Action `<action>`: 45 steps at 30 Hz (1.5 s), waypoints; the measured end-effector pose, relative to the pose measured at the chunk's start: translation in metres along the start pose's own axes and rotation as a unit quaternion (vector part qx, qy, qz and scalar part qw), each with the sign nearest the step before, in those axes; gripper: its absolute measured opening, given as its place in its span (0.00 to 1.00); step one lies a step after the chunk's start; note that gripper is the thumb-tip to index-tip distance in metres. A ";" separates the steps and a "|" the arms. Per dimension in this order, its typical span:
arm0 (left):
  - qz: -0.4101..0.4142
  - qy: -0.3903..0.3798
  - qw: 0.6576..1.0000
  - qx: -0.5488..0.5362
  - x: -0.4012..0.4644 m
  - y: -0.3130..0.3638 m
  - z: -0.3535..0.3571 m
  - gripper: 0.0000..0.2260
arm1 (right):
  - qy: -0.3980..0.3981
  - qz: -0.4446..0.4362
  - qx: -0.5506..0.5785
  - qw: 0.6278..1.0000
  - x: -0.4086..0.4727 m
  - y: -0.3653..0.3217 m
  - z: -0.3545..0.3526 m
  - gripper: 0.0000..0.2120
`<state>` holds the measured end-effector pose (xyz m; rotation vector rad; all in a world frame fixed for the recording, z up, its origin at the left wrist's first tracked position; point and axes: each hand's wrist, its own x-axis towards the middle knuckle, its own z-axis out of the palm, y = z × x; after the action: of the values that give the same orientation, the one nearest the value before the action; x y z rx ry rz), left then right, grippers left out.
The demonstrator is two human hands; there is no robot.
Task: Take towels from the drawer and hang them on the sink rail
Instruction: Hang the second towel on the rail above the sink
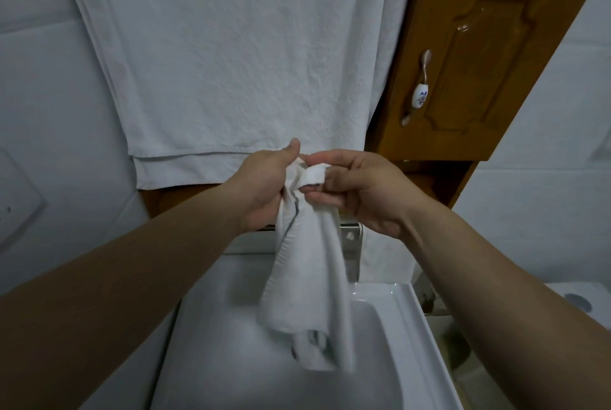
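Observation:
A small white towel [307, 280] hangs bunched from both my hands over the white sink [406, 317]. My left hand [264, 184] grips its top edge with the thumb up. My right hand [360, 188] pinches the same top edge right beside it. Behind the hands, a metal rail [350, 227] with a bracket runs along the wall above the sink; the towel and my left hand hide most of it. A large white towel [238, 55] hangs flat on the wall above.
A wooden cabinet door [476, 72] with a ceramic handle [419, 95] stands to the right of the large towel. White tiled wall [49, 112] lies to the left. A white appliance top [578, 297] shows at the right edge.

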<state>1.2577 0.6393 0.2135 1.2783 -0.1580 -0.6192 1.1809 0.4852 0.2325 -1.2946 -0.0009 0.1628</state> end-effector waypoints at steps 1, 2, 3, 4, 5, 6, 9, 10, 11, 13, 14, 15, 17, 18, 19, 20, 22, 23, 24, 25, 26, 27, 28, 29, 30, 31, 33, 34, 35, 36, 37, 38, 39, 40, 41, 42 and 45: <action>-0.004 -0.010 1.000 0.003 -0.001 0.000 0.001 0.25 | -0.002 -0.006 -0.033 0.999 0.000 0.002 -0.001 0.14; -0.005 -0.018 1.000 0.006 -0.001 -0.001 0.003 0.25 | 0.002 -0.014 -0.067 0.998 0.000 0.002 -0.001 0.12; -0.005 -0.031 0.999 0.013 -0.003 -0.002 0.006 0.26 | 0.011 -0.023 -0.106 0.994 0.000 0.002 -0.001 0.09; -0.003 -0.045 0.999 0.018 -0.004 -0.003 0.008 0.27 | 0.024 -0.034 -0.146 0.988 -0.001 0.001 -0.001 0.07; -0.001 -0.059 0.998 0.023 -0.006 -0.003 0.010 0.28 | 0.040 -0.048 -0.185 0.981 -0.002 -0.001 0.000 0.05; 0.000 -0.072 0.997 0.023 -0.007 -0.002 0.011 0.29 | 0.058 -0.063 -0.224 0.971 -0.002 -0.003 0.000 0.05; -0.008 -0.090 0.996 0.000 -0.007 -0.001 0.010 0.29 | 0.109 -0.124 -0.354 0.921 0.000 -0.007 0.000 0.05; -0.008 -0.092 0.996 -0.004 -0.007 0.000 0.010 0.29 | 0.114 -0.142 -0.387 0.904 0.001 -0.008 0.000 0.04; -0.008 -0.099 0.995 -0.010 -0.008 0.000 0.012 0.29 | 0.116 -0.156 -0.411 0.891 0.003 -0.007 0.000 0.03; -0.011 -0.117 0.993 -0.022 -0.009 -0.001 0.014 0.29 | 0.116 -0.170 -0.429 0.880 0.006 -0.007 0.000 0.02; -0.014 -0.129 0.991 -0.027 -0.010 -0.002 0.015 0.29 | 0.114 -0.173 -0.422 0.883 0.006 -0.007 0.000 0.02; -0.017 -0.143 0.989 -0.032 -0.012 -0.001 0.015 0.29 | 0.112 -0.175 -0.409 0.889 0.007 -0.008 -0.001 0.03; -0.016 -0.168 0.985 -0.043 -0.016 0.000 0.016 0.29 | 0.108 -0.179 -0.379 0.901 0.007 -0.011 -0.002 0.04; -0.012 -0.175 0.983 -0.049 -0.016 -0.001 0.017 0.29 | 0.106 -0.179 -0.364 0.908 0.008 -0.012 -0.003 0.05; -0.008 -0.180 0.982 -0.054 -0.017 -0.002 0.017 0.29 | 0.106 -0.177 -0.352 0.913 0.009 -0.013 -0.003 0.06; -0.006 -0.181 0.982 -0.059 -0.016 -0.003 0.017 0.30 | 0.107 -0.175 -0.346 0.916 0.010 -0.014 -0.002 0.06; -0.013 -0.194 0.978 -0.073 -0.014 -0.003 0.016 0.32 | 0.112 -0.173 -0.354 0.912 0.010 -0.015 0.000 0.07; -0.020 -0.210 0.974 -0.079 -0.014 -0.002 0.016 0.34 | 0.113 -0.172 -0.361 0.910 0.010 -0.015 0.002 0.07; -0.028 -0.226 0.970 -0.082 -0.015 -0.001 0.015 0.38 | 0.114 -0.169 -0.363 0.909 0.010 -0.015 0.003 0.06; -0.035 -0.239 0.967 -0.081 -0.016 0.000 0.015 0.40 | 0.112 -0.165 -0.360 0.911 0.010 -0.014 0.003 0.06; -0.041 -0.247 0.965 -0.077 -0.018 0.001 0.015 0.42 | 0.111 -0.160 -0.356 0.914 0.011 -0.013 0.003 0.07; -0.044 -0.251 0.964 -0.074 -0.018 0.000 0.014 0.43 | 0.109 -0.157 -0.352 0.916 0.011 -0.013 0.003 0.08; -0.048 -0.255 0.963 -0.077 -0.019 0.000 0.014 0.44 | 0.108 -0.152 -0.354 0.917 0.012 -0.012 0.002 0.11; -0.054 -0.260 0.960 -0.084 -0.018 -0.001 0.014 0.45 | 0.106 -0.143 -0.363 0.915 0.012 -0.012 0.002 0.13; -0.060 -0.265 0.958 -0.092 -0.017 -0.002 0.013 0.46 | 0.099 -0.133 -0.374 0.912 0.012 -0.012 0.002 0.14; -0.062 -0.266 0.957 -0.096 -0.016 -0.003 0.013 0.46 | 0.087 -0.123 -0.381 0.912 0.011 -0.012 0.003 0.13; -0.063 -0.262 0.959 -0.088 -0.014 -0.005 0.011 0.47 | 0.064 -0.109 -0.378 0.917 0.009 -0.015 0.005 0.09; -0.062 -0.261 0.960 -0.081 -0.015 -0.005 0.010 0.46 | 0.060 -0.110 -0.381 0.916 0.008 -0.017 0.005 0.07; -0.059 -0.261 0.961 -0.072 -0.016 -0.004 0.010 0.46 | 0.062 -0.118 -0.388 0.912 0.008 -0.018 0.005 0.05; -0.051 -0.263 0.961 -0.064 -0.018 -0.003 0.011 0.45 | 0.065 -0.131 -0.394 0.907 0.008 -0.018 0.005 0.05; -0.042 -0.265 0.962 -0.057 -0.019 -0.001 0.011 0.44 | 0.068 -0.145 -0.394 0.905 0.009 -0.017 0.005 0.05; -0.031 -0.265 0.962 -0.053 -0.020 0.001 0.012 0.43 | 0.073 -0.161 -0.388 0.905 0.010 -0.016 0.005 0.06; -0.020 -0.260 0.964 -0.054 -0.020 0.002 0.013 0.42 | 0.079 -0.179 -0.379 0.905 0.011 -0.014 0.005 0.06; -0.009 -0.252 0.966 -0.059 -0.021 0.002 0.014 0.39 | 0.086 -0.196 -0.370 0.904 0.011 -0.012 0.006 0.07; 0.000 -0.240 0.968 -0.067 -0.021 0.001 0.015 0.37 | 0.093 -0.211 -0.366 0.902 0.011 -0.010 0.008 0.07; 0.010 -0.228 0.971 -0.074 -0.021 -0.001 0.015 0.34 | 0.098 -0.220 -0.369 0.898 0.011 -0.008 0.010 0.07; 0.047 -0.203 0.976 -0.065 -0.024 -0.006 0.015 0.30 | 0.106 -0.234 -0.387 0.886 0.013 -0.002 0.012 0.05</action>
<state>1.2296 0.6381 0.2178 1.0003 -0.5053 -0.7915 1.1930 0.4979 0.2370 -2.0628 -0.2097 -0.4457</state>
